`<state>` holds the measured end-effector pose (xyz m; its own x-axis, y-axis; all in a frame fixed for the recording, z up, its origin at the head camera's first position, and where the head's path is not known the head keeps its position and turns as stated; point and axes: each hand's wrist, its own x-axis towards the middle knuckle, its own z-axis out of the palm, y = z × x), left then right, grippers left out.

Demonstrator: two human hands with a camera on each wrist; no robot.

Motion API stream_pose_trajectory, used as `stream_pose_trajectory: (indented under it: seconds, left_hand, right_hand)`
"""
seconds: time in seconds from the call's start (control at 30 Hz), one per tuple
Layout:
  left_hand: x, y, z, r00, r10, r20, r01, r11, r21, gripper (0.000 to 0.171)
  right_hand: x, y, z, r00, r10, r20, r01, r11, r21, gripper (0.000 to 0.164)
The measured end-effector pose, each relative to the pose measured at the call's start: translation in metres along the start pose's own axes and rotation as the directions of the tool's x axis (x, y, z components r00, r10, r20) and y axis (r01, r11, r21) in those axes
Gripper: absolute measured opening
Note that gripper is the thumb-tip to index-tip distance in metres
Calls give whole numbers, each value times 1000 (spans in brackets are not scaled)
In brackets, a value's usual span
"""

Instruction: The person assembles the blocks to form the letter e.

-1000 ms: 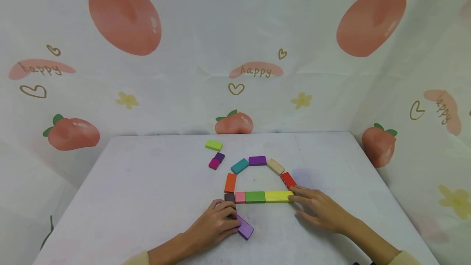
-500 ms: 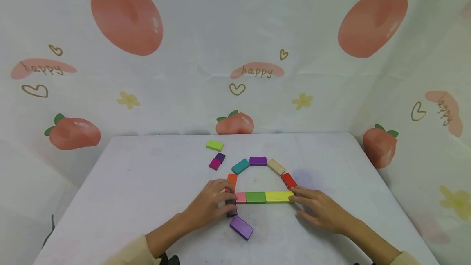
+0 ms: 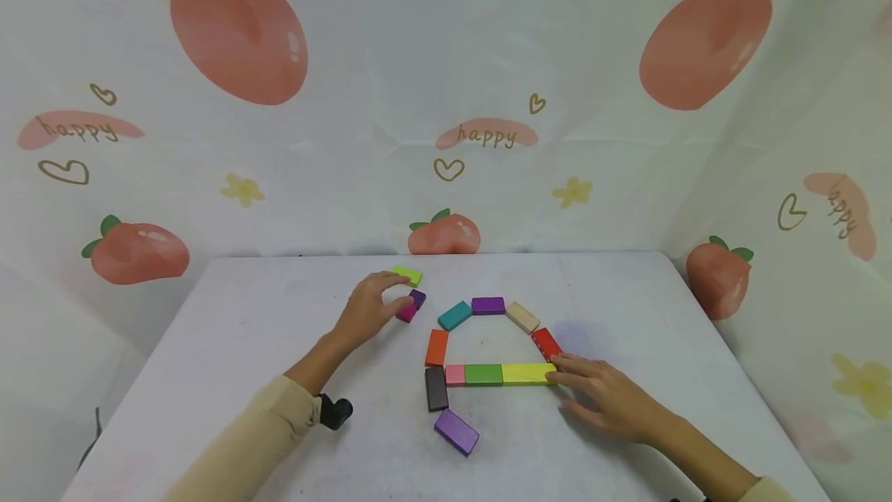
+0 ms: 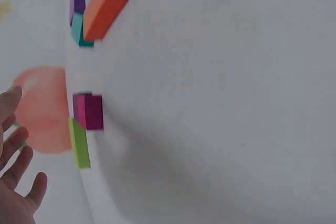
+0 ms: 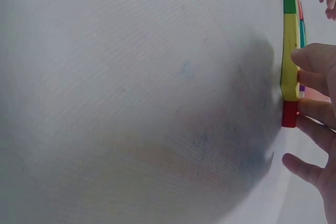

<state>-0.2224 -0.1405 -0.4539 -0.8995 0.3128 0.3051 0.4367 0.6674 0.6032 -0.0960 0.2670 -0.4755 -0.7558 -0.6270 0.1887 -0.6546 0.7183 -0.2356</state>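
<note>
My left hand point(image 3: 369, 308) hovers at the back left, thumb and fingers apart with nothing between them. It is closest to a magenta block point(image 3: 406, 311), a dark purple block point(image 3: 417, 298) beside it and a lime green block point(image 3: 409, 275) behind them. In the left wrist view the magenta block point(image 4: 94, 113) shows apart from the fingers. My right hand point(image 3: 606, 393) has its fingers extended at the right end of a yellow block point(image 3: 527, 374) and the lower end of a red block point(image 3: 547, 342). In the right wrist view fingertips rest at the yellow block point(image 5: 290, 51).
An arch of orange point(image 3: 437, 348), teal point(image 3: 455, 316), purple point(image 3: 488, 306) and tan point(image 3: 522, 317) blocks curves to the red one. Green point(image 3: 483, 375) and pink point(image 3: 455, 375) blocks continue the yellow row. Black point(image 3: 436, 389) and lilac point(image 3: 457, 431) blocks lie at its lower left on the white table point(image 3: 279, 331).
My left hand moved from the lilac block to the black block, let it go, and rose to the back left toward the loose blocks. The right hand has stayed in place.
</note>
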Motion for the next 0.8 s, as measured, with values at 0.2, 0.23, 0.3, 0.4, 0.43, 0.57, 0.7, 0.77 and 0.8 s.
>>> stream_pose_trajectory:
  seconds: [0.2, 0.23, 0.3, 0.4, 0.43, 0.57, 0.7, 0.77, 0.8]
  left_hand:
    - [18, -22, -1, 985, -135, 112, 128, 990, 67, 52]
    - [20, -25, -1, 979, -154, 134, 144, 986, 82, 54]
    - [24, -29, 0, 964, -193, 183, 172, 977, 125, 57]
    - [28, -33, 3, 941, -232, 247, 193, 966, 170, 60]
    - [29, -33, 4, 935, -238, 265, 192, 963, 188, 60]
    - [31, -36, 7, 921, -245, 302, 170, 952, 253, 59]
    - [30, -39, 10, 926, -230, 301, 136, 944, 302, 56]
    - [29, -41, 9, 929, -222, 297, 122, 939, 321, 54]
    - [28, -42, 9, 929, -220, 297, 116, 937, 329, 53]
  right_hand:
    - [-2, 2, 1, 999, -36, -26, 36, 999, -16, 44]
    - [-2, 2, 1, 999, -44, -32, 43, 999, -21, 44]
    - [-2, 3, 1, 997, -58, -47, 56, 998, -34, 44]
    - [-2, 3, 2, 996, -65, -57, 63, 997, -38, 44]
    - [-2, 3, 2, 996, -67, -59, 65, 997, -35, 44]
    - [-1, 3, 1, 996, -66, -53, 65, 998, -25, 44]
    - [-1, 3, 1, 998, -52, -37, 51, 998, -28, 43]
    - [0, 4, 1, 999, -45, -30, 44, 999, -26, 43]
    - [0, 4, 1, 999, -44, -29, 43, 999, -27, 43]
